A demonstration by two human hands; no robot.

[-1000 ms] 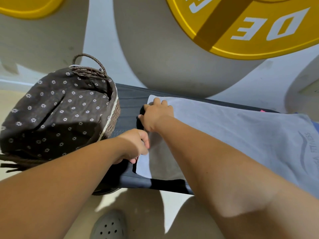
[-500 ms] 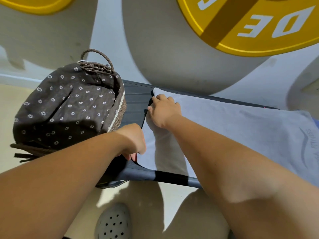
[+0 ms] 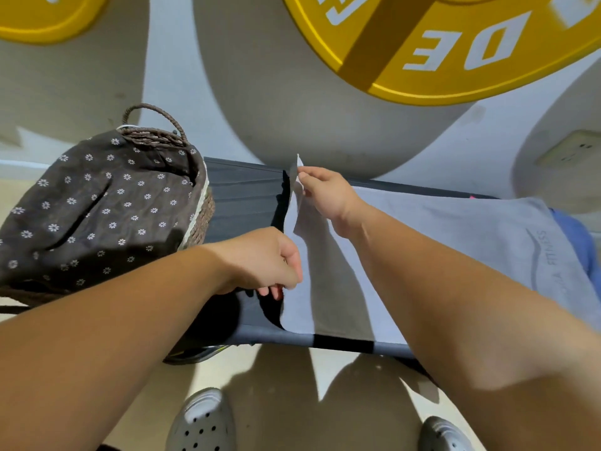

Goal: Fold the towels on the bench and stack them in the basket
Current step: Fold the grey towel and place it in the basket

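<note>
A light grey towel (image 3: pixel 455 236) with a fitness logo lies spread across the dark bench (image 3: pixel 244 196). My right hand (image 3: pixel 325 193) pinches the towel's far left corner and holds it lifted above the bench. My left hand (image 3: pixel 263 262) grips the near left corner, also raised a little. The towel's left edge hangs between both hands. To the left stands a woven basket (image 3: pixel 198 222) lined with brown flowered cloth, its handle at the back.
A blue towel (image 3: pixel 575 239) peeks out under the grey one at the right. A wall with large yellow discs rises behind the bench. My grey clogs (image 3: pixel 205 421) stand on the floor at the bench's near edge.
Both hands went from resting on the towel's left edge to pinching its corners. They have lifted that edge off the bench.
</note>
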